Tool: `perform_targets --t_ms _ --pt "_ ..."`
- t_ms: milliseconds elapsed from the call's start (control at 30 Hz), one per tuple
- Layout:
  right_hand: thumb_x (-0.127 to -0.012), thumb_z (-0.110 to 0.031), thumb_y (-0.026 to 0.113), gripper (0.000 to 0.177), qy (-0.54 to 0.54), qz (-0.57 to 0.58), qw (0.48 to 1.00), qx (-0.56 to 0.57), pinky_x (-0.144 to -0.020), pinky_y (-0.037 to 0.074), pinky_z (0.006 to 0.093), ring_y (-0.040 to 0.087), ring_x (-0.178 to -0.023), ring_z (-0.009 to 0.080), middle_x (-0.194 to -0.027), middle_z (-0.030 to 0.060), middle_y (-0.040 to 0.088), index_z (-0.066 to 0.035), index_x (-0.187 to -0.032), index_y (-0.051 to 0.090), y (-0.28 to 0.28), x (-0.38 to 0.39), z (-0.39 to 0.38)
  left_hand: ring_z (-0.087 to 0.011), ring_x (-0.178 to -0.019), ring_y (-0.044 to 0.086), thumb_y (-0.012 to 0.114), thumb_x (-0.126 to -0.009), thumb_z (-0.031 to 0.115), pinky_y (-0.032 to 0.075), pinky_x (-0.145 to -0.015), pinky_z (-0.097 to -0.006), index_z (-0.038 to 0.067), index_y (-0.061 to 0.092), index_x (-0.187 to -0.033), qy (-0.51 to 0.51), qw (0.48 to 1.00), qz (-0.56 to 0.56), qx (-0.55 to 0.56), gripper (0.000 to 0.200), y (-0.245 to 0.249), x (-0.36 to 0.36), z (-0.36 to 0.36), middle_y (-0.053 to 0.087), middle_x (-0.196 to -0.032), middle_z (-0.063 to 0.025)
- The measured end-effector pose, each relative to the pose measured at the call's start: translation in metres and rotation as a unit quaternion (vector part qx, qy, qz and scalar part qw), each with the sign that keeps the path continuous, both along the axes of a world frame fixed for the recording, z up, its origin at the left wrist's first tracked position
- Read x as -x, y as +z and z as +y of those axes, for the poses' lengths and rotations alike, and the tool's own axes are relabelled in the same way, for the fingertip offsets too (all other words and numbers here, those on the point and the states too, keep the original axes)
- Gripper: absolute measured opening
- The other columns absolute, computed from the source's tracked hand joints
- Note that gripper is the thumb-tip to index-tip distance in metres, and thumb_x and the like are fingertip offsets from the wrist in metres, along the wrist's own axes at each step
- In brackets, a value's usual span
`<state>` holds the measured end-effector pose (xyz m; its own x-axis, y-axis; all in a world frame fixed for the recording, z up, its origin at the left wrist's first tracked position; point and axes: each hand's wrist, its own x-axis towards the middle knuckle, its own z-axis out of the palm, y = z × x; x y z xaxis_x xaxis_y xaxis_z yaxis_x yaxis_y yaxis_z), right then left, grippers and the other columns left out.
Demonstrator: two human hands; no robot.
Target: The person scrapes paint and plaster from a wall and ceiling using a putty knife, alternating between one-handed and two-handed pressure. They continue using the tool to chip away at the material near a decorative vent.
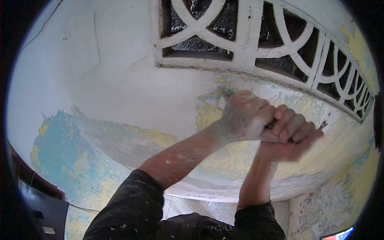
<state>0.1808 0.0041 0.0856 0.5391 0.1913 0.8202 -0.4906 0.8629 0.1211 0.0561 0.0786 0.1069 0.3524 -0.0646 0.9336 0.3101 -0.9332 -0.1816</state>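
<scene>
Both my hands grip one scraping tool pressed against the wall. My left hand (244,118), dusted white, is closed around the front of the tool, whose blade end (225,95) touches flaking paint. Right behind it, my right hand (294,134) is closed on the dark handle (322,125), whose tip sticks out at the right. Most of the tool is hidden by my fingers. The wall (132,92) is white with patches of yellow and turquoise paint showing through.
A white ornamental vent grille (256,32) with dark openings runs along the wall above my hands. A dark object (40,208) stands at the lower left. My dark sleeves (132,208) are speckled with white dust.
</scene>
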Motion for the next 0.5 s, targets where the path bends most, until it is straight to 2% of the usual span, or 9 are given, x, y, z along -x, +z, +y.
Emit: perform_targets --t_ms 33,67,133,167,267,333,400,467,500 --pt "-0.103 -0.049 0.024 0.054 -0.001 -0.028 1.000 0.004 -0.069 0.044 0.0391 0.043 -0.046 0.0177 -0.050 0.0027 0.041 -0.017 -0.063 0.038 0.003 0.016 0.013 -0.0199 -0.055 0.061 0.075 -0.065 0.054 0.044 -0.056 -0.0343 0.012 0.055 -0.062 0.044 0.998 0.038 0.018 0.046 -0.004 0.002 -0.002 0.056 -0.059 -0.0021" --pt "-0.104 -0.049 0.023 0.054 0.003 -0.061 0.998 0.006 -0.068 0.045 0.0390 0.043 -0.046 0.0185 -0.050 0.0035 0.040 -0.016 -0.063 0.038 0.007 0.024 0.022 -0.0199 -0.055 0.061 0.075 -0.065 0.054 0.044 -0.056 -0.0343 0.012 0.055 -0.062 0.047 0.998 0.035 0.012 0.046 0.000 0.000 -0.002 0.056 -0.059 -0.0021" --pt "-0.104 -0.049 0.021 0.055 0.001 -0.036 0.999 0.020 -0.068 0.045 0.0390 0.043 -0.045 0.0179 -0.049 0.0029 0.042 -0.016 -0.063 0.039 0.014 0.021 0.007 -0.0194 -0.055 0.061 0.076 -0.063 0.051 0.044 -0.056 -0.0342 0.013 0.055 -0.061 -0.003 1.000 0.011 -0.023 0.044 -0.002 -0.007 -0.011 0.055 -0.059 -0.0017" --pt "-0.104 -0.049 0.022 0.055 -0.016 -0.028 0.999 -0.001 -0.068 0.045 0.0390 0.043 -0.045 0.0174 -0.049 0.0023 0.043 -0.016 -0.063 0.039 0.018 0.011 -0.002 -0.0198 -0.058 0.060 0.073 -0.061 0.045 0.042 -0.053 -0.0366 0.013 0.055 -0.066 -0.032 0.999 0.019 -0.020 0.037 0.003 -0.015 -0.018 0.057 -0.066 -0.0013" --pt "-0.104 -0.049 0.024 0.055 -0.043 -0.004 0.999 -0.028 -0.068 0.045 0.0396 0.043 -0.045 0.0157 -0.049 0.0004 0.043 -0.016 -0.063 0.040 0.025 0.012 -0.012 -0.0188 -0.058 0.060 0.072 -0.061 0.042 0.042 -0.053 -0.0359 0.013 0.054 -0.065 -0.025 0.997 0.041 -0.056 0.034 0.016 -0.024 -0.036 0.057 -0.066 -0.0011" --pt "-0.104 -0.049 0.023 0.055 -0.014 -0.045 0.999 0.004 -0.068 0.044 0.0408 0.041 -0.045 0.0171 -0.049 0.0019 0.042 -0.016 -0.063 0.039 0.018 0.034 0.015 -0.0166 -0.057 0.059 0.073 -0.060 0.042 0.041 -0.052 -0.0344 0.014 0.054 -0.064 0.005 0.996 0.027 -0.084 0.034 0.005 -0.006 -0.017 0.056 -0.064 -0.0009" --pt "-0.104 -0.050 0.023 0.055 -0.005 -0.061 0.998 0.019 -0.068 0.044 0.0414 0.041 -0.045 0.0178 -0.049 0.0026 0.041 -0.015 -0.063 0.038 0.016 0.036 0.019 -0.0175 -0.054 0.059 0.078 -0.062 0.049 0.042 -0.054 -0.0328 0.014 0.052 -0.059 0.029 0.999 0.014 -0.006 0.043 -0.004 0.013 -0.003 0.053 -0.058 -0.0002" --pt "-0.104 -0.050 0.022 0.055 0.003 -0.037 0.999 0.022 -0.068 0.044 0.0407 0.041 -0.045 0.0184 -0.048 0.0035 0.039 -0.015 -0.063 0.038 0.013 0.037 0.014 -0.0172 -0.053 0.059 0.078 -0.064 0.052 0.042 -0.052 -0.0337 0.014 0.053 -0.060 0.022 1.000 0.005 -0.007 0.046 -0.007 0.010 -0.010 0.052 -0.056 0.0004" --pt "-0.103 -0.051 0.022 0.055 0.002 -0.055 0.998 0.005 -0.069 0.043 0.0407 0.041 -0.047 0.0180 -0.049 0.0036 0.039 -0.016 -0.063 0.038 0.013 0.025 0.010 -0.0169 -0.052 0.058 0.077 -0.062 0.048 0.041 -0.051 -0.0335 0.014 0.054 -0.062 -0.002 1.000 -0.004 -0.025 0.041 -0.002 -0.001 -0.011 0.052 -0.057 0.0004"
